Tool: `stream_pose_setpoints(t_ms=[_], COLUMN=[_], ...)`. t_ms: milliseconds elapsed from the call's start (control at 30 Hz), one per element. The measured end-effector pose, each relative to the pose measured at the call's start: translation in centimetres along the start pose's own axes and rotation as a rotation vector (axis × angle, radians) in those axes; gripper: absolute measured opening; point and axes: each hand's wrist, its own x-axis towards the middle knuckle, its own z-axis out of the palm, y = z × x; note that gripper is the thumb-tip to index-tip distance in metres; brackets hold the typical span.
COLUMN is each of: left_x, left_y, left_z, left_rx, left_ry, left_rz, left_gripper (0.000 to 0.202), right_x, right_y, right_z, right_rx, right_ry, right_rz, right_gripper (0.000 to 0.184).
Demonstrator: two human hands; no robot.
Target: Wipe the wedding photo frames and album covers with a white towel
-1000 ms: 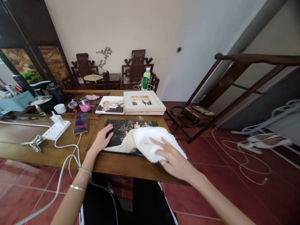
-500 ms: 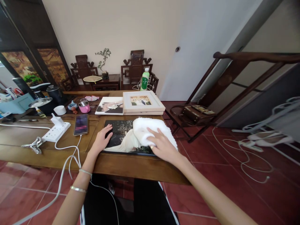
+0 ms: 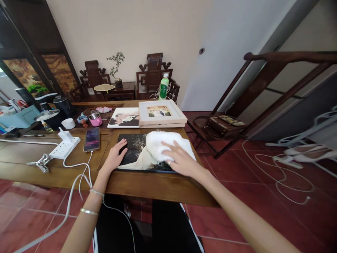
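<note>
A dark glossy photo panel (image 3: 134,149) showing a pale dress lies flat near the table's front edge. My left hand (image 3: 116,153) rests on its left end, fingers stretched out and holding nothing. Over the right part of the panel spreads a fluffy white cloth (image 3: 158,140), which covers much of the picture. My right hand (image 3: 181,160) presses on that cloth, its fingers slightly bent into the soft fabric and gripping it.
Behind the panel sit light-framed pictures (image 3: 179,114) and a white-edged photo board (image 3: 123,123). A phone (image 3: 92,139), a power strip (image 3: 64,147) and a pink cup (image 3: 95,120) stand left. A green bottle (image 3: 163,88) is at the back; a wooden chair (image 3: 231,102) stands right.
My right hand has slid slightly left across the panel, pushing the white cloth with it. My left hand stays on the panel's left end. The view has shifted a little.
</note>
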Motion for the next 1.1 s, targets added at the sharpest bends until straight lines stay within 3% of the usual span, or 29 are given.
stream_pose_setpoints(t_ms=[133,267,367,567,733,833,1000,1100], left_x=[0.0,0.1,0.1,0.2,0.1,0.1,0.0,0.0], left_y=[-0.2,-0.3,-0.2,-0.2,-0.1,-0.1,-0.2,-0.2], left_z=[0.1,0.1,0.2,0.3,0.2,0.2,0.2,0.2], left_rx=[-0.004,-0.007,-0.001,0.013,0.015,0.015,0.005,0.004], left_ry=[-0.002,0.003,0.007,0.013,0.001,-0.005,-0.005,-0.005], left_rz=[-0.006,0.001,0.007,0.008,0.010,0.013,0.007,0.005], left_gripper=[0.040,0.040,0.039,0.039,0.040,0.040,0.040,0.040], right_x=[3.7,4.1,1.8,-4.3,-4.3,-1.5,4.4,6.5], right_y=[3.6,4.0,2.0,-4.7,-7.3,-5.9,-0.7,1.2], right_z=[0.0,0.4,0.8,0.6,-0.2,-0.3,0.3,0.6], right_rx=[-0.042,-0.105,-0.127,-0.010,0.064,0.058,-0.074,-0.136], right_ry=[0.019,0.061,0.065,-0.009,-0.134,-0.128,-0.055,-0.024], right_rz=[0.109,0.181,0.143,-0.065,-0.151,-0.100,0.050,0.117], right_gripper=[0.043,0.042,0.039,0.035,0.038,0.044,0.046,0.045])
